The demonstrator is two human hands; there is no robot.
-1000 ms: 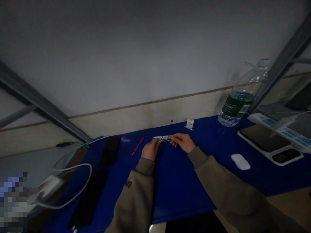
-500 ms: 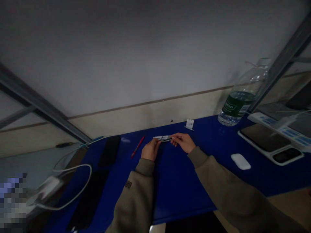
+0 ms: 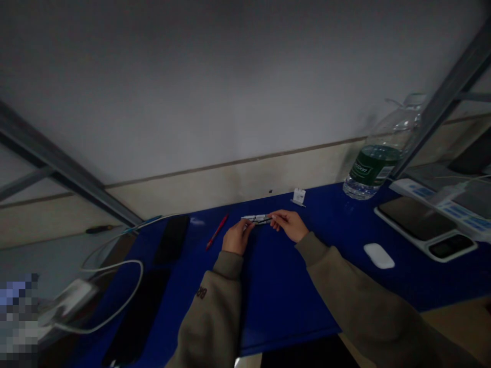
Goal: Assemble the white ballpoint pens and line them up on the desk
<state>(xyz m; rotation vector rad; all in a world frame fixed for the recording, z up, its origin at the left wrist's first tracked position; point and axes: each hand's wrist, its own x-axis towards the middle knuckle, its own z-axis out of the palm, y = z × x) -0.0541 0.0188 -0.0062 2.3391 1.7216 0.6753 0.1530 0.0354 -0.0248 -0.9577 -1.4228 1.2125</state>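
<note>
Between my two hands I hold a slim silver-and-black metal implement (image 3: 256, 219), too small and dim for me to say exactly what it is. It lies roughly level above the deep blue tabletop (image 3: 276, 291), though I cannot tell whether it touches the surface. My left hand (image 3: 237, 238) pinches its left end with curled fingers (image 3: 247, 229), and my right hand (image 3: 288, 225) pinches its right end with slightly spread fingertips (image 3: 274, 221).

Just left of my left hand lies a slender red pen (image 3: 217, 232), set at a slant. Beyond the implement, near the wall, stands a small white card-like holder (image 3: 299, 196). Further right are a large clear plastic water bottle (image 3: 378, 166) with a dark green label, a smooth white computer mouse (image 3: 379, 255), and a white-framed, dark-topped flat device (image 3: 416, 219). Past my left hand lie two flat black slabs (image 3: 172, 239) end to end, with a looped white cable (image 3: 111, 266) running to a white charger (image 3: 74, 299) beside the table. My olive-brown sleeves (image 3: 345, 286) reach in from below.
</note>
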